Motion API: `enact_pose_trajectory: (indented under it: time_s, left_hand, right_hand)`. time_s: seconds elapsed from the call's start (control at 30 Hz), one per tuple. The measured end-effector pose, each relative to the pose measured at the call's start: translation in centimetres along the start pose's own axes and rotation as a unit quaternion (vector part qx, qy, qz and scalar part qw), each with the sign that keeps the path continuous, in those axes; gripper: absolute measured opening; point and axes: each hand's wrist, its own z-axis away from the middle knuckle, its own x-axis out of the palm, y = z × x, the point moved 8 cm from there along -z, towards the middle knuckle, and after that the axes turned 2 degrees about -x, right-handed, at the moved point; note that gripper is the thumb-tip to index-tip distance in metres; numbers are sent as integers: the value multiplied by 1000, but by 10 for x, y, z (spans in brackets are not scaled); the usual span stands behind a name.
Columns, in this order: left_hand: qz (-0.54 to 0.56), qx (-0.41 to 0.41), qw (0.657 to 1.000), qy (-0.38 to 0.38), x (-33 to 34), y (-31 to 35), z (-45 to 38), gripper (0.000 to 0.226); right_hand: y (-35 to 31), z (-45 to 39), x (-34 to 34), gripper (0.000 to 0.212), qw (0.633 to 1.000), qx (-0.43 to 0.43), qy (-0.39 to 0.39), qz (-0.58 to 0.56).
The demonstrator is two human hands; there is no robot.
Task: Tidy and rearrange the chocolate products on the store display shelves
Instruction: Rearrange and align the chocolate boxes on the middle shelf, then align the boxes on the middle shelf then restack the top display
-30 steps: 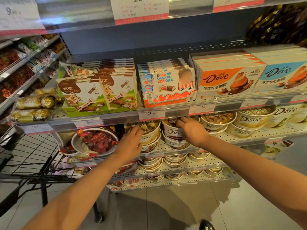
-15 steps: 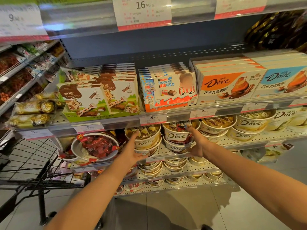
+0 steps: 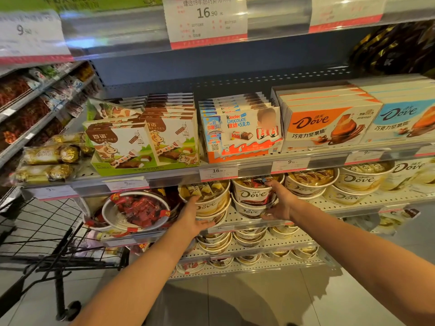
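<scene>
Store display shelves seen from the head view, with both hands at the Dove tub row. The left hand (image 3: 191,218) lies with straight fingers against the side of the left stack of Dove tubs (image 3: 207,203), holding nothing. The right hand (image 3: 280,203) grips the neighbouring stack of Dove tubs (image 3: 253,198), fingers curled round its right side and thumb below. Both stacks stand on the perforated tub shelf (image 3: 367,203), each made of two tubs, and they sit just beside one another. To the left of them a round tub of red-wrapped sweets (image 3: 136,211) leans tilted toward the shelf front; to the right, further Dove tubs (image 3: 310,182) continue the row, touching the gripped stack. Directly overhead, the front rail of the upper shelf (image 3: 256,169) with its price labels overhangs the tubs, leaving little room above them. That upper shelf carries cow-print chocolate boxes (image 3: 141,147), Kinder Chocolate boxes (image 3: 240,132), an orange Dove box (image 3: 329,123) and a blue Dove box (image 3: 404,121), packed side by side. Gold foil chocolates (image 3: 47,158) lie at its left end. Lower shelves hold more tubs (image 3: 249,238). A black wire shopping trolley (image 3: 42,234) stands on the floor at the left, near the shelf edge; tiled floor (image 3: 259,300) lies open below the arms
</scene>
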Motion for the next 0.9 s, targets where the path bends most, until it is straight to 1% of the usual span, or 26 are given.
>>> enact_pose_trajectory:
  time_s: [0.1,0.27,0.33,0.4,0.47,0.53,0.6,0.7,0.77,0.8,0.83,0.87,0.9]
  left_hand:
    - [-17,-3,1000,2,0,2,3,46]
    - [-43,-7,999,-3,-1,3,13,45]
    - [-59,-11,998,-25,-2,1,19,51]
    - [-85,-13,996,-39,-6,5,29,57]
    - [-114,-5,993,-32,-11,12,46,56]
    - [-156,2,987,-38,-11,20,70,50]
    - [-218,12,974,-54,-5,29,98,45]
    - [-363,79,927,-48,7,52,140,39]
    - [-408,155,899,-25,16,75,171,28]
    - [-422,208,882,-4,17,89,185,20]
    - [-439,275,855,20,19,104,199,12]
    - [-454,346,820,40,21,120,215,6]
    - [-460,412,784,63,20,134,231,10]
  right_hand:
    - [0,-4,-2,28,1000,-3,-1,5]
    - [3,-10,-8,35,999,-23,-11,40]
    - [5,-9,-12,41,997,-31,-14,74]
    - [4,-6,-13,44,990,-36,-28,131]
    - [0,3,-11,40,977,-34,-46,207]
    - [-6,19,-3,32,953,-28,-71,294]
    - [-13,38,17,27,926,-47,-129,351]
    - [-34,74,60,23,891,-152,-223,366]
    - [-46,102,88,15,862,-218,-272,368]
    - [-52,116,102,12,838,-262,-295,377]
    - [-59,131,116,12,804,-321,-311,392]
    - [-68,146,129,12,762,-389,-315,411]
    - [-78,161,142,13,718,-458,-308,424]
